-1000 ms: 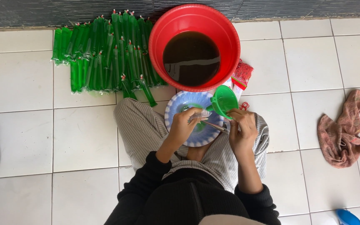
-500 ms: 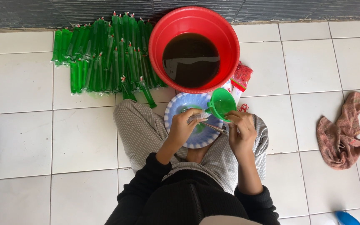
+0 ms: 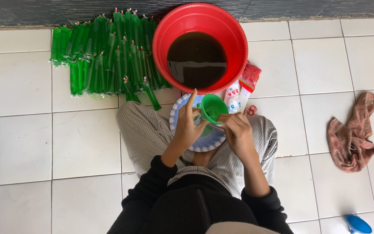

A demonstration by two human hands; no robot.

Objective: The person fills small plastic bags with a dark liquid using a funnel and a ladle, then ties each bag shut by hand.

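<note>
- Since a moment ago, little has shifted: the left hand has lifted its forefinger so it points toward the basin, and the green funnel sits a shade nearer the centre of the frame; everything else lies as it did.
- White floor tiles fill the frame, and a person in a dark top and striped trousers sits cross-legged at lower centre.
- Red basin, upper centre, is about half full of a dark brown liquid, so much remains to be portioned out.
- Green filled tubes, tied at their tips, lie packed in rows at upper left, touching the basin's left side; judging by the stack, a good share of the work is done.
- Pinkish rag lies crumpled at right, well apart from the hands.
- Blue-and-white plate rests on the lap, just below the basin, under both hands.
- Left hand is curled loosely beside the funnel, forefinger raised; whether it grips anything cannot be told.
- Right hand is closed, fingers pinched at what looks like a thin clear sleeve beneath the funnel's spout.
- Green funnel, bright plastic and mouth up, stands over the plate between the two hands.
- Packets, white and red, lie just right of the basin, with red rubber bands beside them.
- Blue object shows at lower right, partly cut off.
</note>
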